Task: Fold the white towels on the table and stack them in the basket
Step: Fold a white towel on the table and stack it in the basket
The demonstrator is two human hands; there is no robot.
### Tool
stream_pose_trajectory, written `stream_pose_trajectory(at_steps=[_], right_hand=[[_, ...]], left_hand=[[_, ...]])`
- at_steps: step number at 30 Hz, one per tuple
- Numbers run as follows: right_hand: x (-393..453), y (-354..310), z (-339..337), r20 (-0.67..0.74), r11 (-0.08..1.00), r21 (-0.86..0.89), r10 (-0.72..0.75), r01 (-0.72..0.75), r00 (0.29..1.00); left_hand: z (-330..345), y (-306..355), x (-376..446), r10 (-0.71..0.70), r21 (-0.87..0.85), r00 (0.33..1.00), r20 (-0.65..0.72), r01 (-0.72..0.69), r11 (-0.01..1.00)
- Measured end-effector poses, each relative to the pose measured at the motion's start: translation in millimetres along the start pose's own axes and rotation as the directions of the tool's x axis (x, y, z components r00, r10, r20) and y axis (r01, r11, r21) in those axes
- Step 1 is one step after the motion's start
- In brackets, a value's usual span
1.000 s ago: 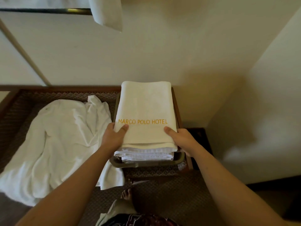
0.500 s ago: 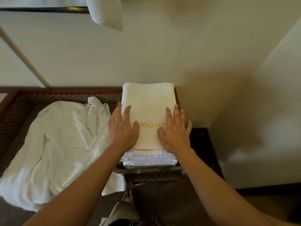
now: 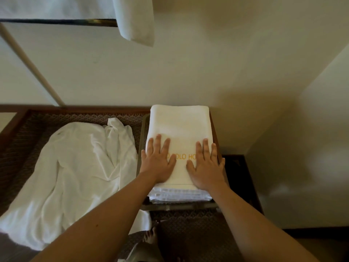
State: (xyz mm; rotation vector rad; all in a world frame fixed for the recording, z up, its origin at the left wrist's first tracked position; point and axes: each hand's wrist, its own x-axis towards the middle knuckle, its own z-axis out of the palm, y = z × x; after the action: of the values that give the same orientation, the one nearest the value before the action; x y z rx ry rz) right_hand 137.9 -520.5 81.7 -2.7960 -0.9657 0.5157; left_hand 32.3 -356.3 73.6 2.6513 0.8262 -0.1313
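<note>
A: What do we see of the hands?

B: We see the left hand [image 3: 157, 159] lying flat on the folded towel [image 3: 179, 127], its fingers straight and a little spread. The right hand [image 3: 206, 163] lies flat beside it in the same way, near the towel's right edge. Neither grips anything; both rest palm down on the cloth.

A: And where is that towel?

B: We find it on top of a stack of folded towels [image 3: 179, 194] that sits in the basket [image 3: 181, 206], up against the wall [image 3: 188, 72]. Orange lettering runs across it between our two hands, partly covered by them, so we read only a few letters.

A: What is left on the table?

B: We see a loose white towel [image 3: 75, 173] spread in rumpled folds on the table [image 3: 18, 133], just left of the basket, with its near edge hanging past the table's front.

A: Anything else in view?

B: Up at the top we see a white cloth [image 3: 136, 19] hanging from a dark rail [image 3: 56, 21]. Below, between the forearms, we glimpse a bare foot [image 3: 151, 235].
</note>
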Motion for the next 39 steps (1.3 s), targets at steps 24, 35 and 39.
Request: stream_pose_trajectory(at_steps=[24,35,39], right_hand=[[47.2,-276.0,83.8,0.005,0.867,0.262,-0.440,0.423,0.898],[161.8,-340.0,144.6,0.284,0.903,0.409,0.009,-0.130,0.959],[170.5,-345.4,155.7,0.297,0.880,0.437,0.054,-0.186,0.953]], left_hand=[[-38.4,-234.2,-41.3,-0.424,-0.681,0.906,-0.004,0.308,0.664],[-34.4,-347.7,132.2,-0.401,-0.330,0.839,0.368,0.521,0.787],[-24.2,-363.2,158.2,-0.417,-0.268,0.831,0.369,0.525,0.808]])
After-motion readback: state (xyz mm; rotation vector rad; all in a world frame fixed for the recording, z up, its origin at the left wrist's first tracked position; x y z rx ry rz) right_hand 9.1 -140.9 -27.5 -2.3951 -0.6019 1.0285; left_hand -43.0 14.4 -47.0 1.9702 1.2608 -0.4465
